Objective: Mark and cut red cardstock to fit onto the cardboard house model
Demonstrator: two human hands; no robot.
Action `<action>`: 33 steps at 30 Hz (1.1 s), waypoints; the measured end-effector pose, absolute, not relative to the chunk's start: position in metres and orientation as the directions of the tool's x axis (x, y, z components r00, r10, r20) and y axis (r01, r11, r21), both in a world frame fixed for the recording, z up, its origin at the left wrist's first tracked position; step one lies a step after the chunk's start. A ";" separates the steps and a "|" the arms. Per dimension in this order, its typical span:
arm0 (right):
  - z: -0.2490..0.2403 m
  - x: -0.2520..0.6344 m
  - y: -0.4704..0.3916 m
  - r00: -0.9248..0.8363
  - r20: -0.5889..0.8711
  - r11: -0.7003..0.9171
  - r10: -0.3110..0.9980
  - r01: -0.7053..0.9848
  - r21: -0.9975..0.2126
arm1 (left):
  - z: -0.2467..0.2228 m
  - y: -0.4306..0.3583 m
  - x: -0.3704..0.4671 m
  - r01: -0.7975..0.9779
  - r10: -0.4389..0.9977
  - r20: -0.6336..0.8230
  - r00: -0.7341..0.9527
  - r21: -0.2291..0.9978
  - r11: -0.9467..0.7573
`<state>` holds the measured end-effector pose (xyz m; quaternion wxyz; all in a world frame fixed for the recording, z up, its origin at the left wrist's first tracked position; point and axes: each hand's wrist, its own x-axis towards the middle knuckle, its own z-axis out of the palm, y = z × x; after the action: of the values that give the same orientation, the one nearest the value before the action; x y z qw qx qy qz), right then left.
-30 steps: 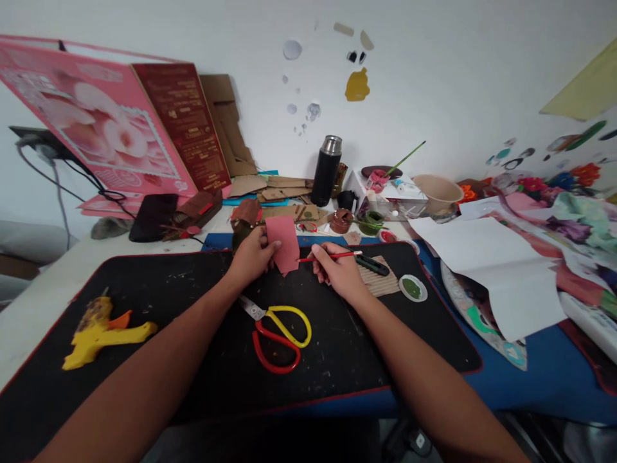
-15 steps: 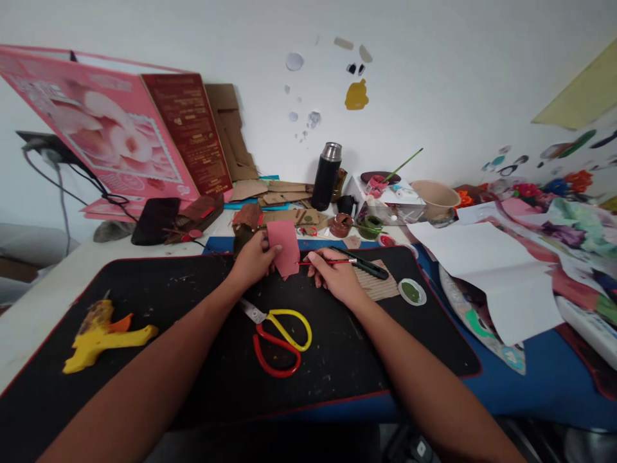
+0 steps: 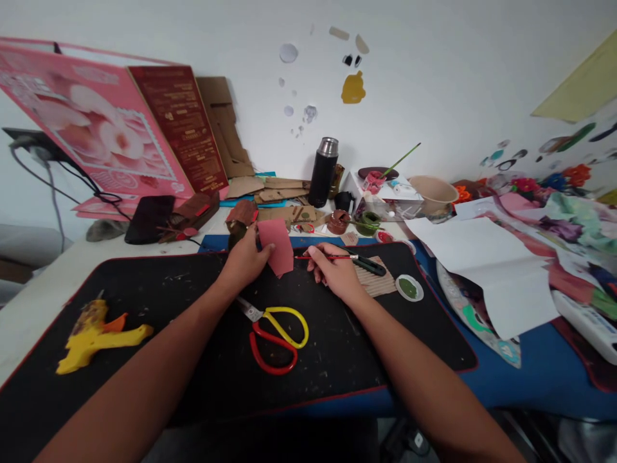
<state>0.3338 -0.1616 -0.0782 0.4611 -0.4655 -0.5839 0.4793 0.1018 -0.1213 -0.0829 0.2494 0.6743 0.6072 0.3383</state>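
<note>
My left hand (image 3: 245, 260) pinches a small pink piece of paper (image 3: 277, 247) by its left edge, thumb on the front, and holds it up above the black mat (image 3: 202, 360). My right hand (image 3: 331, 270) grips a slim red pencil (image 3: 343, 257) in a writing hold, with its point to the left, close to the paper's right edge. Whether point and paper touch I cannot tell. Just beyond that hand, a dark utility knife (image 3: 371, 265) rests across corrugated cardboard (image 3: 380, 283). Scissors (image 3: 279, 337) with one yellow and one red handle lie below the paper.
A yellow glue gun (image 3: 96, 337) lies at the mat's left. Green paint fills a white lid (image 3: 409, 287) at right. Behind stand a black flask (image 3: 324, 172), paint jars (image 3: 339, 222) and a pink box (image 3: 110, 128). White paper sheets (image 3: 486, 270) cover the right side.
The pink paper has tilted and shifted slightly left with my left hand. My right hand keeps its hold on the pencil. The whole view has shifted a little.
</note>
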 end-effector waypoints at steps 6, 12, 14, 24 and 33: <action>-0.078 0.335 -0.160 -0.117 0.101 0.111 0.988 0.083 -0.990 | -0.077 -0.124 0.102 0.715 0.999 0.013 0.048 0.697 -0.043; -0.078 0.336 -0.159 -0.116 0.118 0.124 0.986 0.046 -0.991 | -0.067 -0.130 0.107 0.638 0.978 -0.175 0.109 0.767 0.066; -0.078 0.336 -0.159 -0.114 0.116 0.121 0.987 0.040 -0.992 | -0.064 -0.133 0.108 0.717 0.977 -0.162 0.140 0.697 0.013; -0.076 0.337 -0.158 -0.087 0.095 0.100 0.992 0.054 -0.994 | -0.017 -0.144 0.082 0.881 0.984 0.050 0.171 0.439 -0.175; -0.070 0.340 -0.160 -0.045 0.142 0.145 0.989 0.056 -0.988 | 0.033 -0.178 0.007 0.827 0.985 0.151 -0.082 0.562 -0.018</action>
<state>0.3396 -0.1601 -0.0696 0.5093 -0.4668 -0.5594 0.4581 0.0066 -0.1777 0.0327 0.1477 0.6614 0.6851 0.2673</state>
